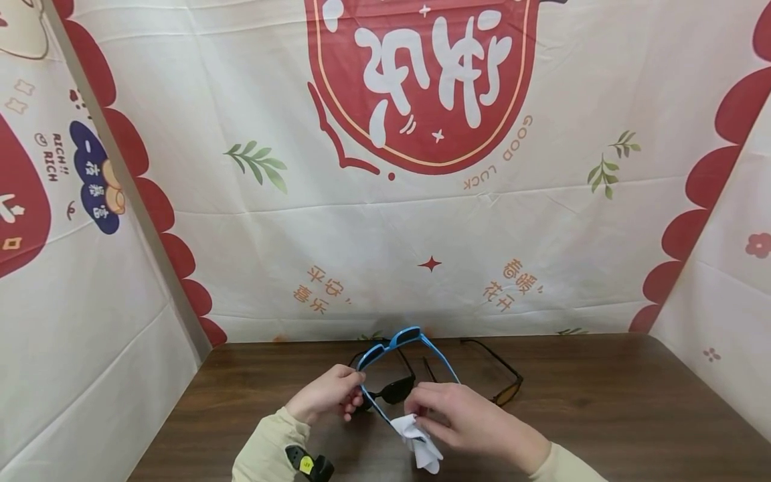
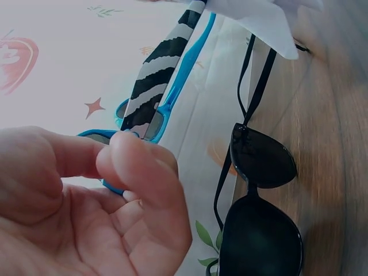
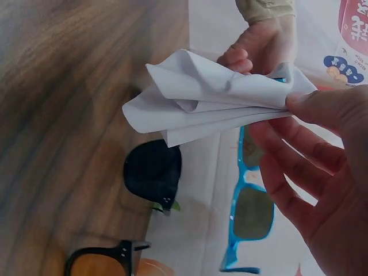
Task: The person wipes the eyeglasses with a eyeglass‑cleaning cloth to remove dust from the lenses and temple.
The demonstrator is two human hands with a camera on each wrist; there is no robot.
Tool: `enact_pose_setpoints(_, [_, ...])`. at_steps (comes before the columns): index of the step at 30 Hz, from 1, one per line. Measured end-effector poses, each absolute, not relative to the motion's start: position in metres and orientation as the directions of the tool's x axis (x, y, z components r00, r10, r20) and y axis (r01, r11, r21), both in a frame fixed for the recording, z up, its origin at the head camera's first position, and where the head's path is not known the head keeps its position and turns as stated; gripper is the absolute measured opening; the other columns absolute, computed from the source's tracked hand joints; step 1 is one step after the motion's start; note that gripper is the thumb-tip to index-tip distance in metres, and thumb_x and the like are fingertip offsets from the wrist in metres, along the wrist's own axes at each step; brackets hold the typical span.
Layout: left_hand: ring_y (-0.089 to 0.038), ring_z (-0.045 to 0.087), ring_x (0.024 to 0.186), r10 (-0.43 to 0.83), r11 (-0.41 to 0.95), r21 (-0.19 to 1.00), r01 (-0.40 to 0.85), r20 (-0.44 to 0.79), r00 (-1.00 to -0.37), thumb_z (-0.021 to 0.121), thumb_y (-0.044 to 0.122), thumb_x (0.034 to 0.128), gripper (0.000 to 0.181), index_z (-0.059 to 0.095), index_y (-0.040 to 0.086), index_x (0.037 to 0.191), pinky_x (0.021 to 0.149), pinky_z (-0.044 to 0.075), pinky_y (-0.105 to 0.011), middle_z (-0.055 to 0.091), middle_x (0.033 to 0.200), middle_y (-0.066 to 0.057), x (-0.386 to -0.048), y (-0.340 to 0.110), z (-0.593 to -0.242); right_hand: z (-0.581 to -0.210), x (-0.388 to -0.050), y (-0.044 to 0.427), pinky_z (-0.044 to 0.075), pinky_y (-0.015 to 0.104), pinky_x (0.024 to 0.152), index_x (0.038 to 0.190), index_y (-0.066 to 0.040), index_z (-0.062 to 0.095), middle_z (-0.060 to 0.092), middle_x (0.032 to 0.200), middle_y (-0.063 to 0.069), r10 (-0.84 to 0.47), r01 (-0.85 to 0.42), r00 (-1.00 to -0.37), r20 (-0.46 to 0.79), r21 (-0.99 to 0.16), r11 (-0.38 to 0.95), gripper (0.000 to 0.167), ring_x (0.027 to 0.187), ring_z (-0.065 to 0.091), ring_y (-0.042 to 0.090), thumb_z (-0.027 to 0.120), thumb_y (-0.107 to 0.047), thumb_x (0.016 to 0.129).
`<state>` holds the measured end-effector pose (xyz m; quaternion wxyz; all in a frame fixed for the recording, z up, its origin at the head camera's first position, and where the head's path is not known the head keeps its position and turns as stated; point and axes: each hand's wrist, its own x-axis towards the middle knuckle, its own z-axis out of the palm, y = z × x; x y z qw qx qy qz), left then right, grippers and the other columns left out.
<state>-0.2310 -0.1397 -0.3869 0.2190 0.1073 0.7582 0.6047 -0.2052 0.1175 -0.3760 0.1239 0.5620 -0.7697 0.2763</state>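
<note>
Bare left hand (image 1: pixel 328 396), bare right hand (image 1: pixel 466 416). Left sleeve (image 1: pixel 265 442): pale cream, softly creased, cuff ending at wrist. Black strap (image 1: pixel 294 456) over it, carrying bright yellow patch (image 1: pixel 306 464) and boxy black wrist camera (image 1: pixel 322 469). Right sleeve (image 1: pixel 565 466): matching pale cream, cropped by bottom edge.

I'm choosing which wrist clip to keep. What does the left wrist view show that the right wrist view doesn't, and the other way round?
Only the left wrist view shows the zebra-striped temple of the blue sunglasses and the bridge of the black sunglasses.

Only the right wrist view shows an amber lens, the cream sleeve and the thumb of the right hand on the white cloth.

Both show the left hand, white cloth, blue sunglasses, black sunglasses and wooden tabletop.
</note>
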Motion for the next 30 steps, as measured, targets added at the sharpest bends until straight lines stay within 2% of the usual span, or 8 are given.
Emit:
enact_pose_setpoints(7, [-0.008,0.041,0.049,0.431,0.241,0.965,-0.104,-0.202,-0.879,0.038,0.012,0.0998,0.027,0.048,0.006,0.075,0.047,0.042,-0.020,0.046,0.062,-0.001,-0.230,-0.134,-0.387,-0.380,-0.208,0.111,0.049,0.017,0.071,0.099,-0.016,0.058,0.059,0.093,-0.010,-0.799,-0.901,-0.367,0.477,-0.395,0.178,0.018,0.082,0.055,-0.003,0.064,-0.001,0.090])
enact_pose_setpoints(13, [-0.008,0.041,0.049,0.438,0.240,0.966,-0.098,-0.198,-0.877,0.039,0.012,0.0999,0.025,0.048,0.006,0.078,0.047,0.041,-0.020,0.046,0.063,-0.001,-0.228,-0.132,-0.385,-0.382,-0.211,0.104,0.050,0.017,0.070,0.100,-0.016,0.058,0.059,0.093,-0.011,-0.792,-0.884,-0.387,0.471,-0.435,0.173,0.018,0.082,0.056,-0.003,0.063,-0.001,0.091])
enact_pose_setpoints(18, [-0.008,0.041,0.049,0.435,0.254,0.963,-0.087,-0.194,-0.879,0.039,0.014,0.1005,0.025,0.048,0.006,0.078,0.047,0.041,-0.020,0.047,0.063,-0.001,-0.226,-0.130,-0.385,-0.383,-0.214,0.099,0.050,0.016,0.070,0.100,-0.016,0.058,0.059,0.092,-0.011,-0.788,-0.872,-0.413,0.457,-0.447,0.198,0.015,0.082,0.055,-0.003,0.063,-0.004,0.092])
enact_pose_setpoints(30, [-0.007,0.042,0.047,0.432,0.274,0.958,-0.082,-0.199,-0.880,0.041,0.013,0.0995,0.024,0.050,0.005,0.079,0.045,0.042,-0.020,0.048,0.062,-0.001,-0.223,-0.122,-0.385,-0.385,-0.217,0.092,0.048,0.014,0.068,0.098,-0.014,0.060,0.059,0.092,-0.010,-0.769,-0.878,-0.424,0.478,-0.424,0.221,0.013,0.080,0.055,-0.003,0.064,-0.004,0.091])
